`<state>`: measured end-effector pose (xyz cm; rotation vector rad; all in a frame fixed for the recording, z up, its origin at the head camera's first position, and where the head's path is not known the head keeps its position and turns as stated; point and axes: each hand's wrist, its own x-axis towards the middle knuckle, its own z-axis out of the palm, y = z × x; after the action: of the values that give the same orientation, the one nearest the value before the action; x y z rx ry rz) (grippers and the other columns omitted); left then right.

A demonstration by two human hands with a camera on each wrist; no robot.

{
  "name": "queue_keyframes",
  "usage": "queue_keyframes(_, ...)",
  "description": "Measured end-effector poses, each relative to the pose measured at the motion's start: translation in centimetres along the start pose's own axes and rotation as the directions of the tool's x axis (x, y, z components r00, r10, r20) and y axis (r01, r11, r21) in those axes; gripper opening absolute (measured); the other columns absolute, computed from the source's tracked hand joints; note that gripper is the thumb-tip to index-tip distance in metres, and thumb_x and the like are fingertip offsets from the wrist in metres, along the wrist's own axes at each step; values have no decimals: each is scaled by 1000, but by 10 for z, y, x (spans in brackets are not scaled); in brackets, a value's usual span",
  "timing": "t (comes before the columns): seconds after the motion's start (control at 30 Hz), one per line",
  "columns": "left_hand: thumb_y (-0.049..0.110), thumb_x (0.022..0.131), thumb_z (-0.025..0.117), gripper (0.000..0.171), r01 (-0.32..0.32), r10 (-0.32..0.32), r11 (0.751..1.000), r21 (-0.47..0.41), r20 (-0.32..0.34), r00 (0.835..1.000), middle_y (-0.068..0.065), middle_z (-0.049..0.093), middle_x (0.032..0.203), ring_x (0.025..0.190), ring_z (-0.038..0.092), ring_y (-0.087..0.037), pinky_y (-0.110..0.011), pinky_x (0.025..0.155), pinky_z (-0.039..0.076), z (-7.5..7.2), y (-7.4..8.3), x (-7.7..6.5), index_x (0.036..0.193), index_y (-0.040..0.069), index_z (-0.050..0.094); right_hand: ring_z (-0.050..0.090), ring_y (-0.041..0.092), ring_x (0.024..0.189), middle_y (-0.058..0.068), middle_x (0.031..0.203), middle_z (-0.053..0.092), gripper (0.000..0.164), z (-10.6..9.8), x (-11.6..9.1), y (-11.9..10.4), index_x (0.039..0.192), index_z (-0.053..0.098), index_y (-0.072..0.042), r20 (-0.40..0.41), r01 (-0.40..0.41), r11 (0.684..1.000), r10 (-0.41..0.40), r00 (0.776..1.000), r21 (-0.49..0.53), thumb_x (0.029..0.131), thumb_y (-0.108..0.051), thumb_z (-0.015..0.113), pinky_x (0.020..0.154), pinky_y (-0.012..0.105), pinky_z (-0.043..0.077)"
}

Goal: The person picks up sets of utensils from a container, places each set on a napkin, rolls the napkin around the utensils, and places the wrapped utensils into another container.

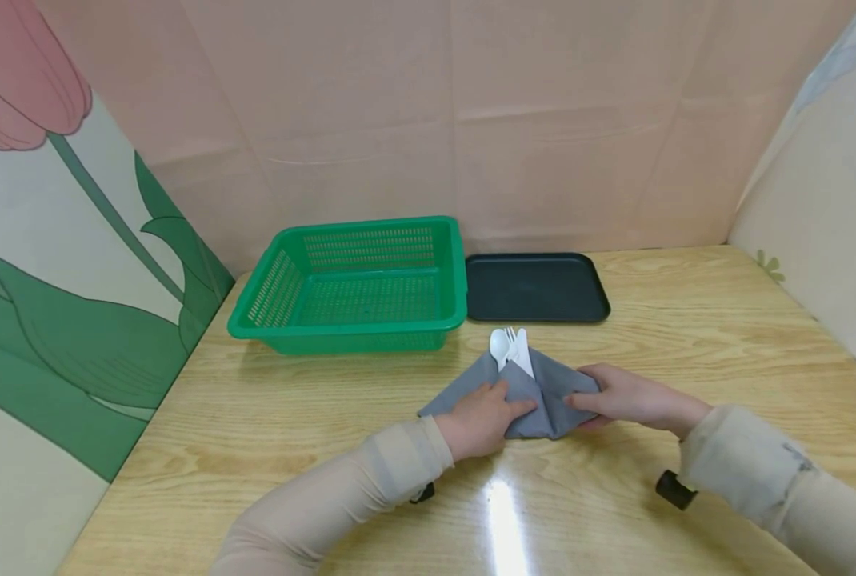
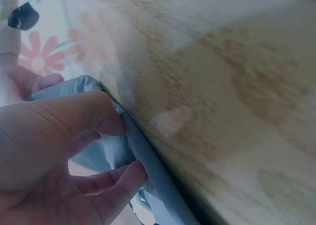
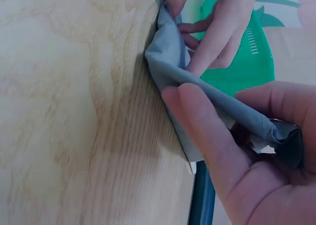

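Grey napkin (image 1: 525, 386) lies on the desk (image 1: 277, 416), at the near side, between both hands. The left hand (image 1: 480, 420) rests on its near flap, thumb and fingers spread apart, fingertips pressing the cloth. The right hand (image 1: 626, 396) pinches the napkin's right corner between thumb and fingers; the right wrist view shows the cloth edge raised off the desk there. The napkin's left corner extends out beyond the left hand.

Under the folded flap, a white spoon (image 1: 499, 346), a white fork (image 1: 511, 340) and a white knife (image 1: 523, 352) lie side by side, the fork in the middle. Their upper ends project past the flap and point to the far side; their lower ends are covered by the cloth.

Both forearms wear light sleeves (image 1: 356, 488), with a dark object (image 1: 676, 490) visible below the right cuff.

Beyond the napkin, to the left, stands a green basket (image 1: 349, 331) with perforated walls. Just beside its right wall lies a black tray (image 1: 536, 288), flat; contact between the two cannot be determined. A pinkish sheet (image 1: 342, 120) hangs behind them.
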<state>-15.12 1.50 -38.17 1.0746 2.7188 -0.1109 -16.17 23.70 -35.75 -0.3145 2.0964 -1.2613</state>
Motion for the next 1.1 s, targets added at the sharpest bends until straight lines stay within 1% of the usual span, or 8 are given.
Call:
queue_keyframes(0.1,22,88,63,58,2,-2,1000,0,1,1000,-7,51,122,89,52,-13,-20,75,47,0,0,0,140,33,41,63,18,96,18,110,59,49,1,2,-1,128,38,16,6,-7,1000,7,1000,26,94,-16,52,79,33,56)
queue_keyframes(0.3,22,87,64,59,0,0,1000,12,4,1000,-7,51,123,90,53,-13,-21,75,48,1,0,1,140,33,41,64,17,93,17,108,60,46,4,4,-1,125,37,18,14,14,997,-15,1000,75,94,-14,51,78,32,56)
queue_keyframes(0.5,21,87,64,59,7,-7,1000,-8,16,1000,-7,50,125,95,53,-15,-22,77,48,0,1,1,140,34,40,63,16,92,15,106,59,45,8,6,-2,123,38,18,4,23,995,-24,1000,101,94,-13,51,79,32,56)
queue_keyframes(0.73,20,88,63,58,12,-12,1000,-20,15,1000,-7,50,124,95,53,-15,-21,74,48,0,1,1,140,33,41,63,17,95,20,112,58,48,10,10,0,126,37,18,-6,17,994,-17,1000,104,94,-14,52,79,32,56)
queue_keyframes(0.97,20,88,64,59,13,-12,1000,-15,14,1000,-7,50,124,93,52,-14,-20,75,48,0,1,1,141,33,40,64,17,94,20,110,59,47,13,11,-3,125,38,17,-31,-5,996,8,999,85,93,-13,53,78,32,56)
queue_keyframes(1.1,21,87,64,60,10,-9,1000,-7,12,1000,-6,50,123,91,52,-13,-20,74,48,1,0,1,141,33,40,64,18,94,20,110,59,47,14,12,-3,125,39,17,-34,1,997,1,999,74,92,-13,53,77,32,56)
